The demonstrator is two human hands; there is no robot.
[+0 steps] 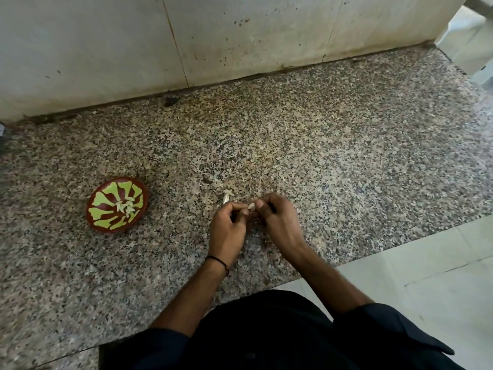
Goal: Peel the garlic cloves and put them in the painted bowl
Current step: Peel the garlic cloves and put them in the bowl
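Observation:
A small pale garlic clove is pinched between my left hand and my right hand, just above the granite counter. Both hands have curled fingers meeting at the clove. The painted bowl, red-brown with green petal shapes, sits on the counter to the left of my hands. Several peeled cloves lie at its centre. A white garlic stem piece lies on the counter just beyond my left hand.
The speckled granite counter runs back to a stained pale wall. Its front edge drops to a light tiled floor at the lower right. Bits of garlic skin lie around my hands.

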